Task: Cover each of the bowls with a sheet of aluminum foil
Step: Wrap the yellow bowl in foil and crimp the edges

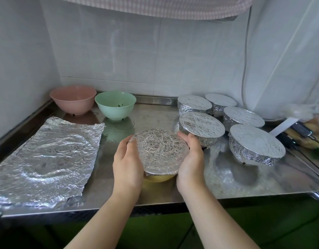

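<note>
**Foil cap half-seated, two bowls to go**

While both of my hands cup the yellow bowl point(159, 177) near the front edge of the steel counter point(119, 191), I would watch the foil cover point(158, 150) most. The left hand point(127, 159) and right hand point(191, 159) each curl around the rim, pressing the foil down the sides. Yellow shows below the foil on the near side, so the skirt looks short there; squeeze too hard and the thin sheet could tear or ride up off the rim. The bowl sits close to the front edge, and a push toward me could slide it off.

Five wrapped bowls point(201, 130) crowd the right rear of the counter, the nearest just beside my right hand; a careless elbow could knock one. The pink bowl point(73, 99) and green bowl point(115, 105) wait uncovered at the rear left corner, with spare foil point(47, 157) at the front left.

I cannot see inside the yellow bowl, my fingertips behind it, or how many sheets that spare foil holds. Objects at the far right edge are blurred.
</note>
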`<state>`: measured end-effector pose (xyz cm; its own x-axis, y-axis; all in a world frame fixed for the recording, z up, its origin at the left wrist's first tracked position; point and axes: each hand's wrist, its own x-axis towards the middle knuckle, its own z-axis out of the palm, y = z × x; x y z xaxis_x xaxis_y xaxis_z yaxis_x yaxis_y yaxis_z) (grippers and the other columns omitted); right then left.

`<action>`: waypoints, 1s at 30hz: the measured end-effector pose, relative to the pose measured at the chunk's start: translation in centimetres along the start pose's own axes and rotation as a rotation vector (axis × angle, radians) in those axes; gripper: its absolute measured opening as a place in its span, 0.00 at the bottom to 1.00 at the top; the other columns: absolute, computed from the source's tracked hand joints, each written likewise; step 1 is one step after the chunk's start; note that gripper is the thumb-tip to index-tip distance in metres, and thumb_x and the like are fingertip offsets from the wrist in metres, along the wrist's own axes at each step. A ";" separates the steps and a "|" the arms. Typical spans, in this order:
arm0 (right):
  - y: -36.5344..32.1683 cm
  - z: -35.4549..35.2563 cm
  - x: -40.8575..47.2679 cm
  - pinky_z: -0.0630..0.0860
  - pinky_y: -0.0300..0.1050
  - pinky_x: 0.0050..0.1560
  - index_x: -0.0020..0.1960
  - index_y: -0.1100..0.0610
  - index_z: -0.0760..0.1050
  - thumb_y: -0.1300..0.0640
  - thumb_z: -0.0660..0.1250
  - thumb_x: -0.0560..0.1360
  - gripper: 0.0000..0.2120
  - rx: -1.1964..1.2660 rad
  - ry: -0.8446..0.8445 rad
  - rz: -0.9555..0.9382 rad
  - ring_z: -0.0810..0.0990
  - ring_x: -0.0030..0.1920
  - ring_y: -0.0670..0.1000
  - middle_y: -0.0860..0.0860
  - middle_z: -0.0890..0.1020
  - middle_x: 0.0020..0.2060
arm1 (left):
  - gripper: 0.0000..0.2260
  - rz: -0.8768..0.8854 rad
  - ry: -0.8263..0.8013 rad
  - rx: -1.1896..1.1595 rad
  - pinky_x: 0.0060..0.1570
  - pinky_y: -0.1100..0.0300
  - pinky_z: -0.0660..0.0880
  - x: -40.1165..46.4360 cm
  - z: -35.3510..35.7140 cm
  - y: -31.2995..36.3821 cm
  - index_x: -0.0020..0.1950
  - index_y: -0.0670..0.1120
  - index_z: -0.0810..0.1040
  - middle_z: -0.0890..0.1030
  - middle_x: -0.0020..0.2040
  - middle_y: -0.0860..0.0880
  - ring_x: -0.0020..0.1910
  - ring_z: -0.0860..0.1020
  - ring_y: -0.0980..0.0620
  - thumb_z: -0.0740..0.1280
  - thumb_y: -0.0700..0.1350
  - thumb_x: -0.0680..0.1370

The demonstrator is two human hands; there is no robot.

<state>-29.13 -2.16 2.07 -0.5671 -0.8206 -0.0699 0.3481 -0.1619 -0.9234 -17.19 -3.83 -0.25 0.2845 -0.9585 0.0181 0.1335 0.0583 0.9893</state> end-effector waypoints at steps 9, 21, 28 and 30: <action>1.8 -0.1 0.2 0.75 0.61 0.73 0.59 0.51 0.88 0.43 0.60 0.78 0.22 0.103 0.076 -0.064 0.82 0.67 0.53 0.53 0.85 0.64 | 0.21 0.066 0.002 0.242 0.53 0.79 0.61 0.3 0.2 -0.5 0.72 0.50 0.77 0.76 0.64 0.58 0.59 0.69 0.63 0.52 0.39 0.85; -3.0 -1.6 2.2 0.73 0.43 0.59 0.61 0.61 0.81 0.48 0.64 0.83 0.18 -0.653 -0.237 -0.271 0.80 0.54 0.47 0.57 0.84 0.56 | 0.20 0.176 -0.137 0.452 0.65 0.57 0.69 0.7 -1.0 3.6 0.75 0.50 0.74 0.79 0.69 0.53 0.69 0.75 0.52 0.63 0.52 0.84; -1.6 0.5 1.8 0.73 0.55 0.52 0.49 0.56 0.75 0.44 0.52 0.86 0.21 -1.146 -0.285 -0.441 0.79 0.52 0.60 0.56 0.82 0.47 | 0.18 0.370 -0.257 0.931 0.60 0.45 0.72 0.2 1.0 3.3 0.63 0.41 0.74 0.77 0.63 0.39 0.66 0.72 0.37 0.56 0.54 0.84; -1.1 0.4 2.0 0.73 0.56 0.54 0.50 0.57 0.77 0.44 0.53 0.86 0.21 -1.148 -0.253 -0.456 0.79 0.53 0.61 0.57 0.83 0.49 | 0.14 0.381 -0.239 0.925 0.58 0.45 0.71 0.2 1.0 3.2 0.57 0.42 0.73 0.78 0.58 0.38 0.62 0.73 0.35 0.57 0.52 0.84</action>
<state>-30.32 -3.87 3.10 -0.2617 -0.9183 0.2971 -0.7612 0.0070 -0.6485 -17.70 -4.08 3.06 -0.0549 -0.9578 0.2822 -0.7385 0.2291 0.6341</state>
